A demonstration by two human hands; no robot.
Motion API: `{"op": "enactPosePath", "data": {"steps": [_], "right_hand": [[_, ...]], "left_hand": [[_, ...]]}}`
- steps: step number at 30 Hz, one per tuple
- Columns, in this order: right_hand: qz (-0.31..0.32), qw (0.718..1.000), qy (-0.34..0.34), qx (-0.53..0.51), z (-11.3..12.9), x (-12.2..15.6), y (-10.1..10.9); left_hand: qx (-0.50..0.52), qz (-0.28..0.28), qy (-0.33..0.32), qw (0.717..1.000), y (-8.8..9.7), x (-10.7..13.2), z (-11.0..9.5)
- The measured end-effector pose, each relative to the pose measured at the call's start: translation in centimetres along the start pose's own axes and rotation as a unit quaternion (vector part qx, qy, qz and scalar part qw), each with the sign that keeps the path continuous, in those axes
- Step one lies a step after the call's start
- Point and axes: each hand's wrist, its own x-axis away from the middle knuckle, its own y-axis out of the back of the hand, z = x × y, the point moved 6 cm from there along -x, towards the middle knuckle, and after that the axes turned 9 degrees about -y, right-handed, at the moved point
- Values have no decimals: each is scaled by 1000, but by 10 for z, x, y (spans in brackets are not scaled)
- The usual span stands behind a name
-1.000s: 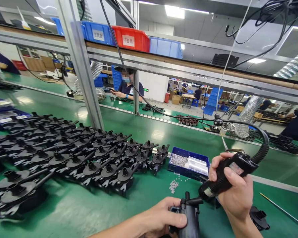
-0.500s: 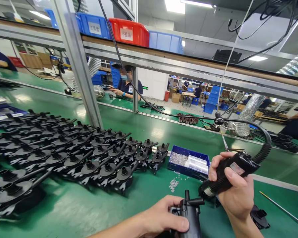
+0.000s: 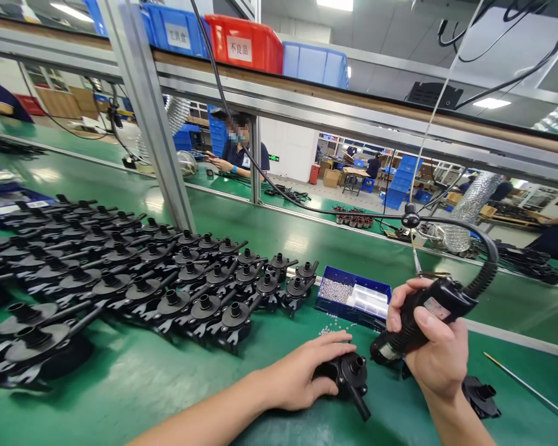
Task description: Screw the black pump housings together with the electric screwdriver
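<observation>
A black plastic pump (image 3: 353,371) with a short upright spout and a side tube stands on the green bench. My left hand (image 3: 302,375) is closed around its left side, thumb in front and fingers behind. To the right, my right hand (image 3: 439,350) grips a black electric screwdriver (image 3: 423,322), its cable arching up from the rear end. The tool slants down to the left, its lower end close to the pump, and its tip is hard to make out. Small metal nuts (image 3: 332,325) lie scattered beyond my left hand.
Rows of similar black pumps (image 3: 172,303) fill the bench's left side. A blue parts tray (image 3: 323,303) holds small metal pieces. Another black part (image 3: 482,396) and a thin rod (image 3: 525,384) lie at right. A metal post (image 3: 146,111) rises behind; a co-worker (image 3: 237,152) sits beyond.
The pump has turned from spout-up with its body toward me to standing on the bench, side tube pointing toward me. My left hand's fingers have shifted over it; the screwdriver moved slightly left.
</observation>
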Motion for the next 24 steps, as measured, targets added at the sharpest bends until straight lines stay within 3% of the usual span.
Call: {"op": "enactPosePath", "data": {"steps": [7,11,16,20,24], "right_hand": [[14,996,-28,86,-26,-13,3],[21,996,-38,76,-34,-16,2],[16,998,-38,-43,-14,-11,2],[27,991,-32,-126,7,1,-4],[65,986,-55,-142,3,14,-19]], "left_hand": [[20,-41,2,999,4,-1,-4],[42,-45,-2,998,2,0,2],[136,-52,-32,989,-6,-1,9],[150,-60,-43,986,-12,-6,10],[155,-63,-39,985,-15,-10,8]]}}
